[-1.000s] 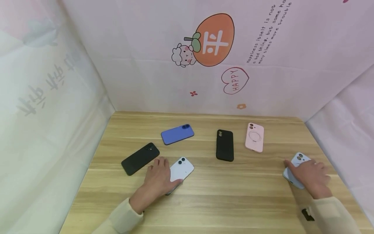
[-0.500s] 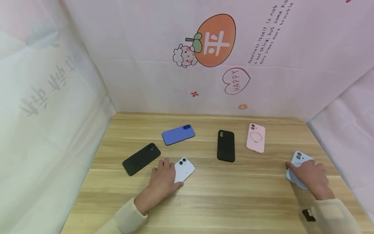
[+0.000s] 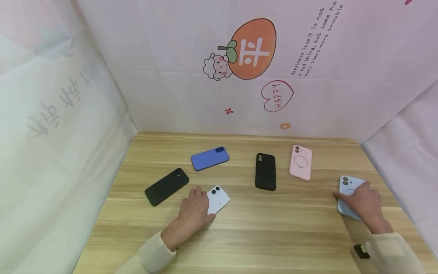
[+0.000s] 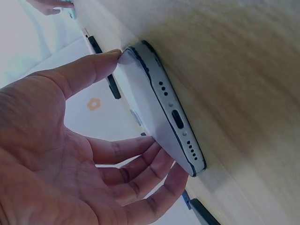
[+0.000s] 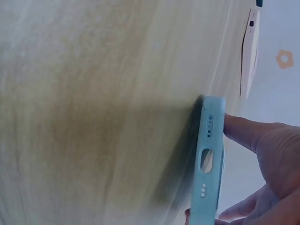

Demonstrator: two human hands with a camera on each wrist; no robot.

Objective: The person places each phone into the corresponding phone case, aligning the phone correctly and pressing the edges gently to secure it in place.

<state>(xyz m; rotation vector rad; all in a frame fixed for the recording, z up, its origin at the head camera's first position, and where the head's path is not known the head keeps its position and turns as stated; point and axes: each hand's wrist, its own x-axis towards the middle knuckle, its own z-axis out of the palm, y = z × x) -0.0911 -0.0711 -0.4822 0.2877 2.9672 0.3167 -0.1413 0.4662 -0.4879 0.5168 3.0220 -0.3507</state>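
Observation:
My left hand [image 3: 193, 211] grips a white phone [image 3: 219, 198] by its long edges, thumb on one side and fingers on the other. In the left wrist view, the phone's bottom edge [image 4: 161, 93] shows its charging port, and the phone lies low against the table. At the right, my right hand [image 3: 367, 205] holds a light blue phone case [image 3: 354, 183] between thumb and fingers. Through the port cutout of the case [image 5: 201, 185] in the right wrist view I can see daylight, so it looks bare. Some of the right fingers are hidden behind it.
A black phone [image 3: 166, 187] and a blue phone [image 3: 210, 159] lie at the left of the wooden table [image 3: 260, 243]. A black case [image 3: 265, 173] and a pink case [image 3: 301, 163] lie right of centre. Printed cloth [image 3: 171, 99] walls the back and sides.
The light blue case has turned upright from its slant and shifted slightly. My left hand has moved a little right along the white phone, its fingers drawing closer round it.

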